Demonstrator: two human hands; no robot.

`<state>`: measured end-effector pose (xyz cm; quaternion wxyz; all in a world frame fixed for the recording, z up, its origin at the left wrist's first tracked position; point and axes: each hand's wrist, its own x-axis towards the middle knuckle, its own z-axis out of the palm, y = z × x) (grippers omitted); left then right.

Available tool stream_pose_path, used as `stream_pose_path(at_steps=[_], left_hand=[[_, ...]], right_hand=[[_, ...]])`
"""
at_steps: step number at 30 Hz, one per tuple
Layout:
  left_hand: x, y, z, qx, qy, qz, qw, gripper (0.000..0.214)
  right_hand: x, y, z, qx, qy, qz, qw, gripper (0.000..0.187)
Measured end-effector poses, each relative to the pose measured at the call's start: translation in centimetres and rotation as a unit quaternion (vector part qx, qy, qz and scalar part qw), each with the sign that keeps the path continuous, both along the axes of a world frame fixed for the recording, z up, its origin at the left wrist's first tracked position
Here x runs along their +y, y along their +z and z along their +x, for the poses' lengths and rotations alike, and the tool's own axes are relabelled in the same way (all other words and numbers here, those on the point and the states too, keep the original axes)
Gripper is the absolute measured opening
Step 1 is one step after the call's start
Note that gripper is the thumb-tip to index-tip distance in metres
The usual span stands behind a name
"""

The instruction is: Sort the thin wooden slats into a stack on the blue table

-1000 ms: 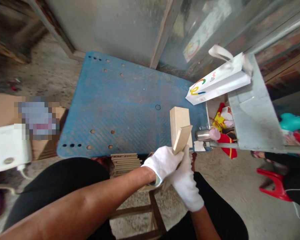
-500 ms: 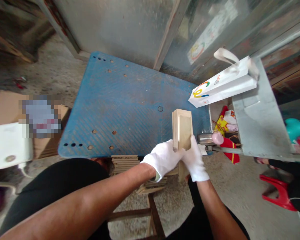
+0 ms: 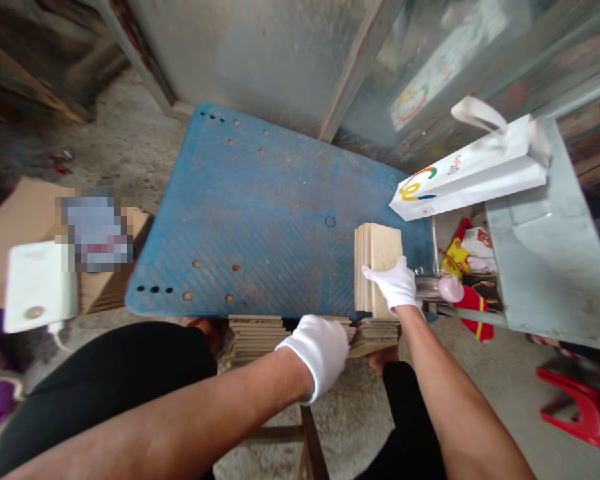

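Observation:
Both my hands wear white gloves. My right hand (image 3: 395, 285) lies on top of a stack of pale wooden slats (image 3: 376, 257) at the near right of the blue board (image 3: 260, 213), its fingers curled over the top slat. My left hand (image 3: 321, 350) has dropped below the board's near edge and closes over a lower pile of flat wooden pieces (image 3: 260, 333) on a wooden stool (image 3: 313, 440). What its fingers hold is hidden by the glove's back.
A white paper bag (image 3: 473, 175) rests on a grey metal shelf (image 3: 545, 247), with a metal flask (image 3: 430, 288) and red and yellow items below. A cardboard box (image 3: 25, 227) and white device (image 3: 37, 287) sit left. A red stool (image 3: 580, 407) stands on the concrete at right.
The slat held upright in both hands now lies on the stack under my right hand. My left hand let go and moved down to the lower pile.

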<state>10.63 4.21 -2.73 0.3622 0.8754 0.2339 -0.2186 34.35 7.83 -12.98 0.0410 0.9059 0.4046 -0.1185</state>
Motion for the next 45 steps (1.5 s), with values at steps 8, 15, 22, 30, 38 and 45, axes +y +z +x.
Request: stream_pose_path(at_steps=[8, 15, 22, 30, 38, 45], left_hand=[[0.5, -0.4, 0.1, 0.005, -0.019, -0.004, 1.0, 0.025], [0.5, -0.8, 0.4, 0.012, -0.014, -0.02, 1.0, 0.025], [0.8, -0.6, 0.7, 0.007, 0.0, -0.04, 0.999, 0.023], [0.7, -0.5, 0.9, 0.011, -0.008, -0.051, 0.999, 0.025], [0.1, -1.2, 1.3, 0.012, -0.009, -0.038, 0.999, 0.03], [0.2, -1.0, 1.4, 0.035, -0.028, -0.044, 0.998, 0.029]], right_hand=[[0.8, -1.2, 0.4, -0.013, 0.002, -0.005, 1.0, 0.118], [0.7, -1.8, 0.6, 0.007, -0.002, 0.02, 1.0, 0.118], [-3.5, -1.3, 3.8, 0.039, -0.063, 0.159, 0.984, 0.095], [-15.3, 0.0, 2.4, 0.125, -0.068, 0.056, 0.988, 0.079], [-18.6, -5.0, 0.9, 0.048, -0.048, -0.008, 0.998, 0.14], [-18.7, -6.7, -0.4, -0.019, -0.042, 0.039, 0.998, 0.14]])
